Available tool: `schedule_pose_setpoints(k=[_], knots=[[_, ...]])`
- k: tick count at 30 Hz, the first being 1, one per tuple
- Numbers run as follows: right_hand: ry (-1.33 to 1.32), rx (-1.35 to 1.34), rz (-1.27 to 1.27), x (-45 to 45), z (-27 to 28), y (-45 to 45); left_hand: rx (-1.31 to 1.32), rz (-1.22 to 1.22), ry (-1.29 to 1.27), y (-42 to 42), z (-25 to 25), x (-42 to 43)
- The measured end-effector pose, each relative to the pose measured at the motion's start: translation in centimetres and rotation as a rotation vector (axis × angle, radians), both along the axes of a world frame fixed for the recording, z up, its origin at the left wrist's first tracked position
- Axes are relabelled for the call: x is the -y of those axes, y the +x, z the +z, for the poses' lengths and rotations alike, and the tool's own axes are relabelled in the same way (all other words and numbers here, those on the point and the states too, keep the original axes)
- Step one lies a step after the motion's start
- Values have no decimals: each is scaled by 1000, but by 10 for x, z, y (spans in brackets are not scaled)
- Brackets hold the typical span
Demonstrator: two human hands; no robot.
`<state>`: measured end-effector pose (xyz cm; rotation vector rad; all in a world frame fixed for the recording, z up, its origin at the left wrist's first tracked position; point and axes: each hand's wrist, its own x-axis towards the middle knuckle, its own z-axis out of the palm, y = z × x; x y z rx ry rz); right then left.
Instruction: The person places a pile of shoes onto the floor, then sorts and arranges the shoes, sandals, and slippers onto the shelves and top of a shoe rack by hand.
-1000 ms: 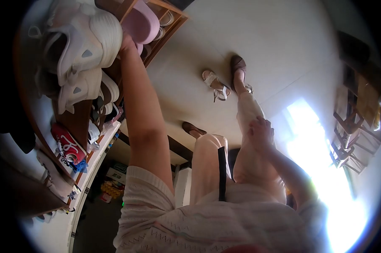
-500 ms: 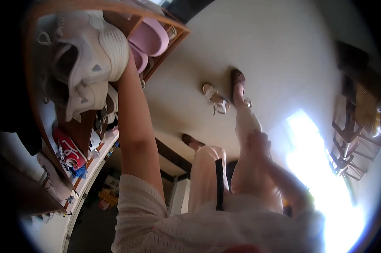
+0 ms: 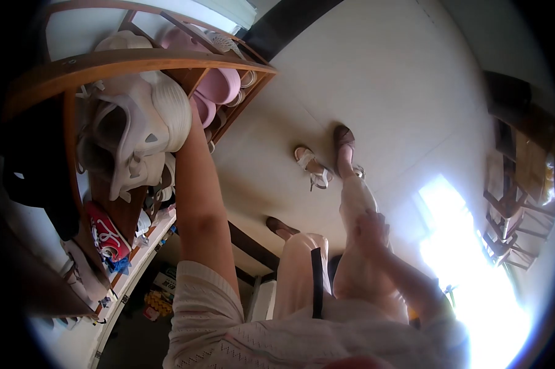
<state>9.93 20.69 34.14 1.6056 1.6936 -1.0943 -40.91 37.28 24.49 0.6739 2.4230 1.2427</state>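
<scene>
My left arm reaches up to the wooden shoe rack. White sneakers stand in front of my left hand and hide its fingers, so its grip does not show. Just right of it, pink slippers lie in the rack. My right hand rests on my right leg below the knee, its fingers bent over the light trouser cloth. Beyond it on the floor is a white sandal, beside my brown shoe.
Lower in the rack sits a red shoe, with more shoes near it. Wooden stools stand at the far right. Bright light falls on the floor at right. A dark space with yellow items lies at lower left.
The view has tilted up, so the rack's top edge now shows and the floor sandals sit lower in view. My left hand has gone out of sight behind the sneakers. My right hand stays on the leg.
</scene>
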Motion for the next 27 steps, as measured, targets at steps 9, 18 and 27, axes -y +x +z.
schedule_pose_setpoints(k=[9, 18, 27], knots=[[25, -26, -6, -3, 2, -2, -4, -8, -11, -8, 1, 3], [-2, -18, 18, -2, 1, -2, 4, -21, -11, -13, 1, 3], [-37, -1, 39, -6, 3, -7, 12, -47, -12, -15, 5, 6]])
